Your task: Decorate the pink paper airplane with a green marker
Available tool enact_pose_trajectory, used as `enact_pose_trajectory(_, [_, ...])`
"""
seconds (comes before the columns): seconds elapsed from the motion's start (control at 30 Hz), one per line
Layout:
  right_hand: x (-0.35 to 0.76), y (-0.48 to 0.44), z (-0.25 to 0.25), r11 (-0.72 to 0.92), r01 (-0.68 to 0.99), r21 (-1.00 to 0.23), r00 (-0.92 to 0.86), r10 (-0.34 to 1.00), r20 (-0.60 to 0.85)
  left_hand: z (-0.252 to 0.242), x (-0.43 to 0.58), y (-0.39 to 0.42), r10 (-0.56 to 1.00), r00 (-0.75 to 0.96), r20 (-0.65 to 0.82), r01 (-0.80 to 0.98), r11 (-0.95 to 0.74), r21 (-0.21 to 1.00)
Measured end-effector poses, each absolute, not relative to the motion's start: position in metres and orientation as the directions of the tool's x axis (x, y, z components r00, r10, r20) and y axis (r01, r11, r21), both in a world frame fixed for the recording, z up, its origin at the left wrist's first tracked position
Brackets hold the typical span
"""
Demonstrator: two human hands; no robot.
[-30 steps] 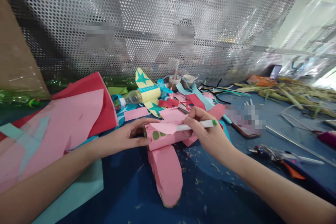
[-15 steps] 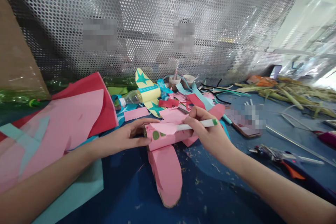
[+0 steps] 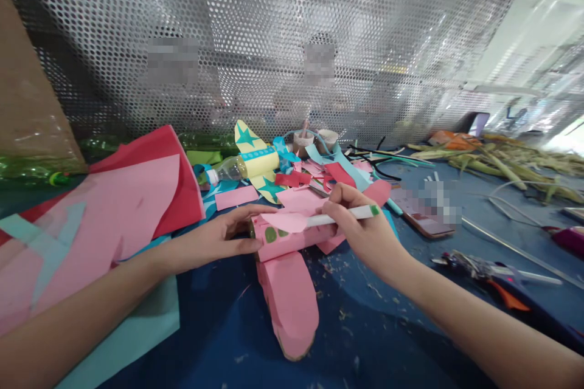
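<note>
The pink paper airplane [image 3: 289, 246] lies on the desk [image 3: 219, 340] between both hands, its wing [image 3: 292, 310] pointing toward the wearer with a rounded outer edge. The left hand [image 3: 230, 234] holds the left end of the body, thumb on the near side and fingers curled behind, spaced apart around it. The right hand [image 3: 362, 225] pinches a white marker [image 3: 340, 217] in a narrow grip, green end outward; tip contact with the paper is unclear. Blue desk surface, flecked with shreds, extends around the wing. Paper scraps [image 3: 294, 179] crowd the far side, the pink sheet [image 3: 118, 213] lies under the left forearm, and a glue gun [image 3: 511, 295] sits beyond the right forearm.
</note>
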State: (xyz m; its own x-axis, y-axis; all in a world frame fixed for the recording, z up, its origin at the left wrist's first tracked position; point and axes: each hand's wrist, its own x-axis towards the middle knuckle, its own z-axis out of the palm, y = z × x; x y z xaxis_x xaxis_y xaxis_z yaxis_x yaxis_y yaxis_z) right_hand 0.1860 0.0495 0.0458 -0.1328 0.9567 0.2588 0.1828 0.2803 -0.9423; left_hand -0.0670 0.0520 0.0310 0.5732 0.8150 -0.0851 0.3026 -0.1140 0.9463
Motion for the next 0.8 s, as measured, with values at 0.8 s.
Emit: enact_pose_trajectory(0.8, [0.1886,0.0516,0.0438,0.281,0.183,-0.942,-0.138,0.956,0.258,0.0311,-0.0673,0.0532,0.809,0.581,-0.083,0.302,-0.119,0.946])
